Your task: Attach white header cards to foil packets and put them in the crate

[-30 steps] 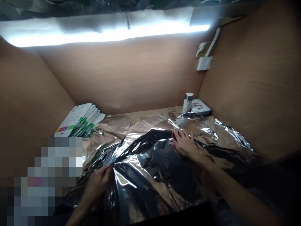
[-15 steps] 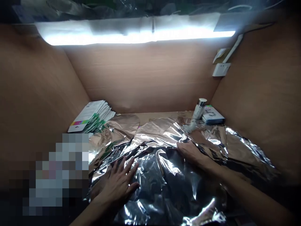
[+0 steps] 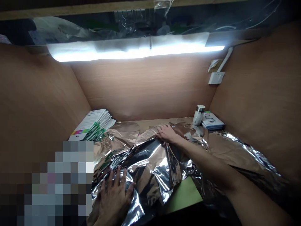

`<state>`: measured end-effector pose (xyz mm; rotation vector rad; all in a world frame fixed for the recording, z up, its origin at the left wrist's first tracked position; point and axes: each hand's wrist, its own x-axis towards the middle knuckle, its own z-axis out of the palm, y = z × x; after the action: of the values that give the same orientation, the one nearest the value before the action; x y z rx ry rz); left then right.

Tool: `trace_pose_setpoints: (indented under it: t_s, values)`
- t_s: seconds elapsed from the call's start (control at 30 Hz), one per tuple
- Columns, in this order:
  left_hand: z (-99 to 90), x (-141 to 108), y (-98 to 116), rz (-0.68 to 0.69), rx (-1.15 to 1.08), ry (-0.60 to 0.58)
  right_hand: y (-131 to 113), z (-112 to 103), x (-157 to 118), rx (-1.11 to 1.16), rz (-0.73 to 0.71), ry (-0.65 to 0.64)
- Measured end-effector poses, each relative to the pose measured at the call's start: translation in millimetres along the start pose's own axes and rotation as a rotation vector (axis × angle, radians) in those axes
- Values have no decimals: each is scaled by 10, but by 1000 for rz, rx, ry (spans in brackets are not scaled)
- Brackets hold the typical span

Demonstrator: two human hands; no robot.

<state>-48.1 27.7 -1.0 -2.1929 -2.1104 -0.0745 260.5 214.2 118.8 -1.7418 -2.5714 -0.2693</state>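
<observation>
- In hand (judged): both palms are down on the foil sheet (image 3: 150,166), pressing and smoothing it; it is not yet flat.
- Left hand (image 3: 115,197): near the front edge of the tabletop, fingers spread wide and lying flat on the foil, no grip on it.
- Right hand (image 3: 166,133): reaching across to the far side of the sheet, palm down, fingers loosely together and resting on the foil, no pinch visible.
- Sheet: covers most of the tabletop (image 3: 164,123) from the middle to the front and spreads to the right wall. It rises in stiff creases between your hands.
- Next move (judged): the ridge between your hands calls for pressing outward from the middle.
- Front edge: a green card (image 3: 183,194) shows beside your right forearm, partly under the foil.
- Far left corner: a stack of printed leaflets (image 3: 92,125) sits just beside the foil.
- Far right corner: a metal bottle (image 3: 199,115) stands next to a flat box (image 3: 213,121), both near the foil's far edge and liable to be nudged.
- Lower left: a blurred patch hides the view, so you cannot tell what lies there.
</observation>
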Motion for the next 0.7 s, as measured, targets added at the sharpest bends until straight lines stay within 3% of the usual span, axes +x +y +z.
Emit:
trace_pose_setpoints:
  t_s: [0.13,0.3,0.47,0.6,0.7]
  values:
    - [-18,28,34,-24,-11,-22,-222,72,-430,24,126,80]
    - [-21,23,0,4,6,3,-219,592,-988,109,188,-71]
    - [-173,-137,-210,108,21,94,134,964,-970,160,91,-155]
    - [-343,-276,-544,-96,-17,184,319,934,-902,199,-74,-135]
    - [-427,-311,-855,-265,-261,42,268,781,-889,207,-72,-94]
